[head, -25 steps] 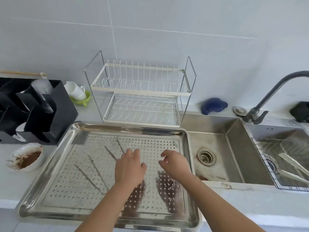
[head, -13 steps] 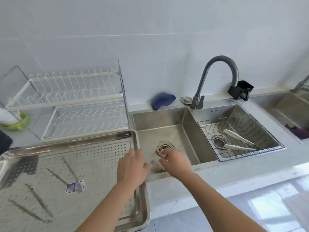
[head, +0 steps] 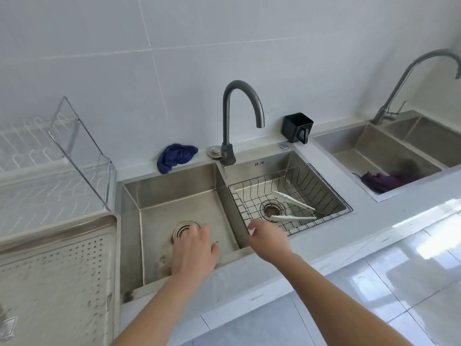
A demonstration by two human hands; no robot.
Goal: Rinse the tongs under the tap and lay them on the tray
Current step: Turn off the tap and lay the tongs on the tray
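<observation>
White tongs [head: 294,208] lie spread apart in a black wire basket [head: 324,186] inside the right basin of the steel double sink. A dark grey curved tap [head: 239,116] stands behind the divider, its spout over the right basin. The perforated steel tray [head: 57,275] sits on the counter at the left. My left hand [head: 193,250] hovers over the left basin near its front edge, fingers relaxed, holding nothing. My right hand [head: 268,239] is at the basket's near left corner, a short way from the tongs' lower arm, fingers loosely curled and empty.
A white dish rack [head: 50,156] stands behind the tray. A blue cloth [head: 175,154] and a black holder [head: 296,127] sit on the sink's back ledge. A second sink [head: 379,156] with its own tap [head: 409,81] and a purple cloth [head: 384,182] lies at the right.
The view has swung right, from the tray to the sink. Both hands moved right with it, from above the tray to above the basins; the right hand is now close to the tongs.
</observation>
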